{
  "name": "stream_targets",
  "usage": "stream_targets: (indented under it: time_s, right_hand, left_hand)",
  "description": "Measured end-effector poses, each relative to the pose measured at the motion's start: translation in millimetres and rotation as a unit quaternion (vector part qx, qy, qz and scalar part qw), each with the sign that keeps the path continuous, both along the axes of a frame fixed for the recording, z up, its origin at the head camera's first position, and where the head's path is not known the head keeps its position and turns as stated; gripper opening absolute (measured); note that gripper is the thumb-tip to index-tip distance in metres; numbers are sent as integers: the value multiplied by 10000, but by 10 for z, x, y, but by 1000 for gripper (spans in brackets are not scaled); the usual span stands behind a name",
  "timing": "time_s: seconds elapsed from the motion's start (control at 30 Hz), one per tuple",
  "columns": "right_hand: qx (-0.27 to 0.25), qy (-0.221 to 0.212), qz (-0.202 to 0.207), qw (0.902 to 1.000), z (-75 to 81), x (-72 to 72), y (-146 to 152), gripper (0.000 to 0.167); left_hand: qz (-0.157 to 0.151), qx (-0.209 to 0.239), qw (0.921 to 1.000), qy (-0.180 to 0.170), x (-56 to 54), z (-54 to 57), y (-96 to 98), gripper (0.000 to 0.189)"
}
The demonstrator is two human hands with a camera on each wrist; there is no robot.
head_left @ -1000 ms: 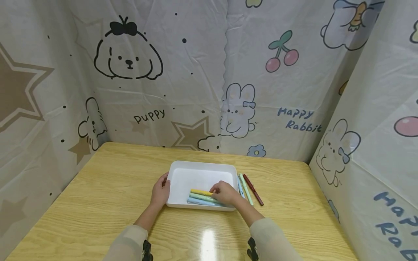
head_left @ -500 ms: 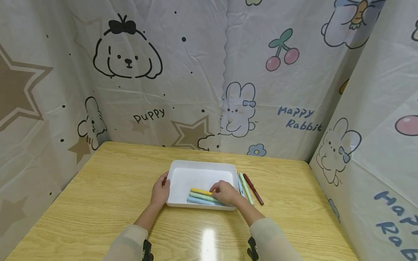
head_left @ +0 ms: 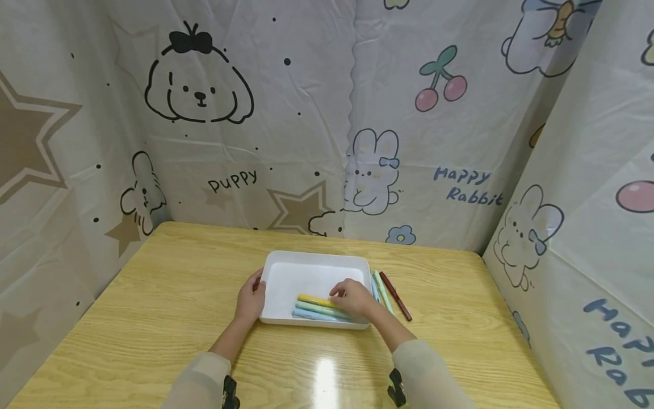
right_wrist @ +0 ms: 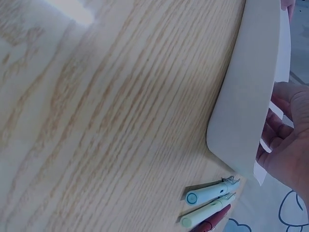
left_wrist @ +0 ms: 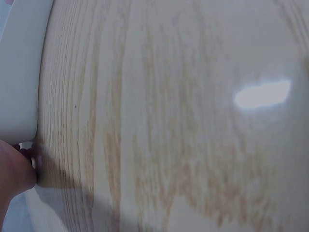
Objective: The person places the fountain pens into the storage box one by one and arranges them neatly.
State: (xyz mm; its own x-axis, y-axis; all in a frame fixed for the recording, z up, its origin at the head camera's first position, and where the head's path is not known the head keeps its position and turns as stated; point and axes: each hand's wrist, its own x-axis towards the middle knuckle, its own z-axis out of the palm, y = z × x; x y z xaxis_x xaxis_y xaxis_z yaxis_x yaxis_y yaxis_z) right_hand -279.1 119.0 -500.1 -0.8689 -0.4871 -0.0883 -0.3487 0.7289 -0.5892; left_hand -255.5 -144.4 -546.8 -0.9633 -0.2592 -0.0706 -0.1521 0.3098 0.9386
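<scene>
A white rectangular tray sits on the table, and my left hand holds it by its left side. In the left wrist view that hand's thumb is at the tray's corner. Inside the tray, along its front wall, lie a yellow pen, a light green pen and a light blue pen. My right hand is over the tray's right part, its fingertips just above the yellow pen's right end, with thumb and forefinger apart. The hand covers the right ends of the pens.
Right of the tray on the wooden table lie a blue pen, a light green pen and a dark red pen, side by side. A printed cloth encloses the table at the back and sides.
My right hand has risen slightly off the yellow pen, letting it go, and shifted a little right. The pens in the tray and my left hand stay in place.
</scene>
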Motion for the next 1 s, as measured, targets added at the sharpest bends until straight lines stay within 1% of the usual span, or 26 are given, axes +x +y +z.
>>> stream_targets:
  time_s: [0.2,0.33,0.6,0.83,1.0]
  right_hand:
    - [-115,40,-198,9997,83,-15,39,17]
    - [-67,96,-386,9992,103,-52,86,16]
    - [-149,171,-675,9975,180,-85,186,16]
    - [-197,146,-969,9950,203,-131,296,18]
    - [-339,100,-1160,9926,222,-159,379,18]
  left_hand:
    - [-29,-16,10000,-12,-4,9,0,43]
    - [-21,-32,10000,-21,-5,11,6,43]
    - [10,-50,10000,-15,12,21,7,43]
    - [4,-49,10000,-61,3,10,-5,43]
    - [-20,-74,9999,-68,-1,8,0,43]
